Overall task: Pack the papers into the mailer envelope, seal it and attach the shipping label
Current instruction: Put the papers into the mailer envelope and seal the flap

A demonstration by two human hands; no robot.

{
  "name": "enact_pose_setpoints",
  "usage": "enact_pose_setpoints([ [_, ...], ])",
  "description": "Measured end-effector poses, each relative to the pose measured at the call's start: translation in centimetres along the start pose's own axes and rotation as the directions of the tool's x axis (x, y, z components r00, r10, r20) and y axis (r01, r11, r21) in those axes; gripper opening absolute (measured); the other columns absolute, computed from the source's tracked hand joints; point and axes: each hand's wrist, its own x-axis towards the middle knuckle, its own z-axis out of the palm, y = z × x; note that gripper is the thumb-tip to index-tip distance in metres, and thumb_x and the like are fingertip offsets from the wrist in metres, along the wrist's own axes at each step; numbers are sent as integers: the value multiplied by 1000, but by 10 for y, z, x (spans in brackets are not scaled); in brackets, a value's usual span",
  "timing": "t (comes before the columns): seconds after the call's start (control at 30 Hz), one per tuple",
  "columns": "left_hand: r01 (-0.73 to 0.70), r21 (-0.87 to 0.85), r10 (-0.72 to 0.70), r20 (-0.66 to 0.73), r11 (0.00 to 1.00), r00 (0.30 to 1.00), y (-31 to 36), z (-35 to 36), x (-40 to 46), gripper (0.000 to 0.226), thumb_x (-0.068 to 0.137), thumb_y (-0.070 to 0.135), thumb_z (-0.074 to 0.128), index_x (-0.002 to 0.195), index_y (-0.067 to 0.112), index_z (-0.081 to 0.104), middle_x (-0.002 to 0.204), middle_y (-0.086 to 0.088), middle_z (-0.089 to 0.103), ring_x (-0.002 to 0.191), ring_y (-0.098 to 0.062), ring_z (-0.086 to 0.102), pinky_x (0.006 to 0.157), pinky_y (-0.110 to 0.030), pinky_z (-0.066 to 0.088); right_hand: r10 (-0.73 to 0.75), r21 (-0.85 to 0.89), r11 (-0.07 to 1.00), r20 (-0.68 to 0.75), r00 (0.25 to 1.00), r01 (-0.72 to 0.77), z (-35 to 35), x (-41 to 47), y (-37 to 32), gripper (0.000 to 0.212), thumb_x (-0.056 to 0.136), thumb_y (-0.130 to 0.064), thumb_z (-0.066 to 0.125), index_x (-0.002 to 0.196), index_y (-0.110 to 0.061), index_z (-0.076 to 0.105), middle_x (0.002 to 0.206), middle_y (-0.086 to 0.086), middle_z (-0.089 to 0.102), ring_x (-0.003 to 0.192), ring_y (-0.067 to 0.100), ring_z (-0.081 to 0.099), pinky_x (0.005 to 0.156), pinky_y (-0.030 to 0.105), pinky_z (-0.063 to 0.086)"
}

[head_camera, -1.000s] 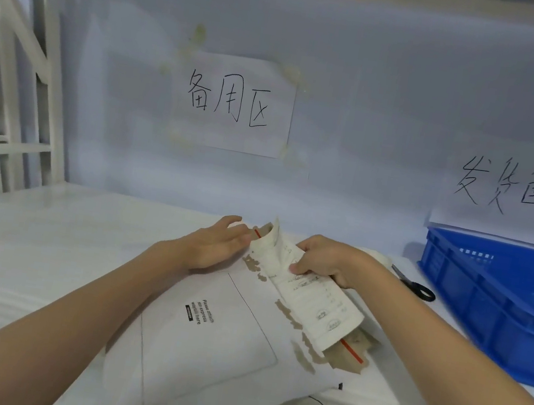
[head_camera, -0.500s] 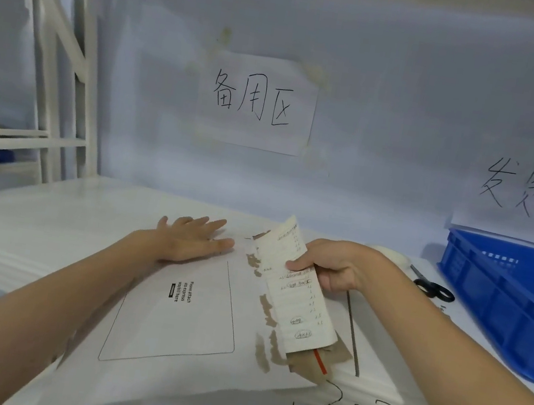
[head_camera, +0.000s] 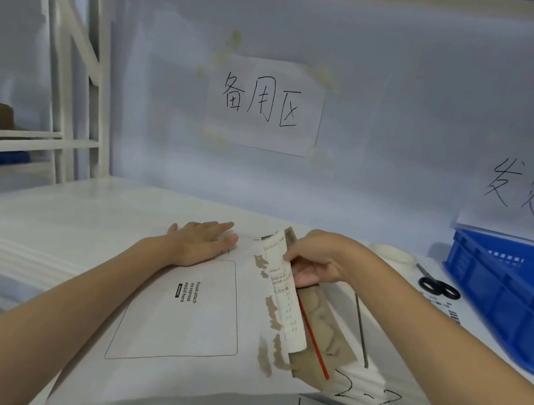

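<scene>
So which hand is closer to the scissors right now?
Right. The right hand grips the papers just left of the scissors; the left hand lies flat on the mailer envelope, farther away.

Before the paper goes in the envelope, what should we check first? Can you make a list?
1. Envelope held flat: ok, the left hand presses its far corner with straight fingers.
2. Paper gripped: ok, the right hand pinches it near its top.
3. Flap open: ok, the brown flap with the red strip lies folded out to the right.
4. Paper lined up with the opening: cannot tell, it stands at the envelope's right edge but the mouth is hidden.
5. Label box free: ok, nothing is stuck on it yet.
6. Scissors out of the way: ok, they lie apart near the blue crate.
</scene>
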Motion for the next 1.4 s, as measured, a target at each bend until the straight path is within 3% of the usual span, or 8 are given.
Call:
enact_pose_setpoints([
  [0.17,-3,-8,3,-5,1000,1000,-1,1,1,67,94,73,12,155,45,13,165,11,18,152,-22,15,118,-59,4,53,-161,985,-33,998,-58,-8,-8,3,8,92,8,56,95,8,63,87,19,73,71,22,72,67,30,61],
  [0.43,7,-42,-8,-16,999,1000,1,2,1,65,95,71,11,154,45,13,164,13,18,152,-21,13,118,-60,3,44,-158,986,-23,999,-47,7,-3,-2,12,92,13,53,90,5,61,86,17,69,74,22,70,66,30,61],
  [0.67,32,-53,-34,-29,998,999,2,0,-2,64,96,69,11,155,44,15,164,12,19,152,-22,14,118,-59,5,110,22,994,68,992,-112,11,1,-1,14,92,12,53,83,6,61,71,15,71,63,21,71,63,28,60],
  [0.8,32,-91,-34,-26,995,999,6,-2,-6,63,98,67,11,155,43,15,165,12,18,152,-22,13,119,-57,4,120,-76,990,26,992,-118,7,2,0,3,90,8,59,90,6,62,67,16,71,55,19,71,62,30,61],
  [1.03,-42,-315,38,-21,948,999,-2,-6,-14,76,84,85,5,152,52,14,162,23,17,152,-13,12,121,-54,1,125,-113,986,-19,992,-126,9,2,2,7,92,8,57,92,2,60,76,13,66,62,17,68,52,26,59],
  [1.17,-96,-555,65,-74,827,995,-8,-12,-24,75,88,81,20,153,44,23,154,26,25,146,-4,22,117,-31,15,131,-102,986,-17,991,-132,11,4,1,8,92,8,56,92,2,60,80,13,65,68,17,66,52,26,59],
  [1.27,-39,-420,6,-80,907,997,-25,-23,-31,82,83,86,22,153,45,21,161,16,25,148,-13,24,121,-39,14,127,-70,989,-16,992,-128,4,2,3,8,92,8,57,96,2,61,83,14,66,70,18,67,53,27,60],
  [1.4,56,-277,-57,5,959,998,-44,-23,-45,97,72,95,16,155,46,6,166,12,7,153,-18,10,122,-52,2,110,-3,994,-38,993,-110,-6,1,10,11,91,8,58,98,0,61,85,12,66,71,17,66,49,25,58],
])
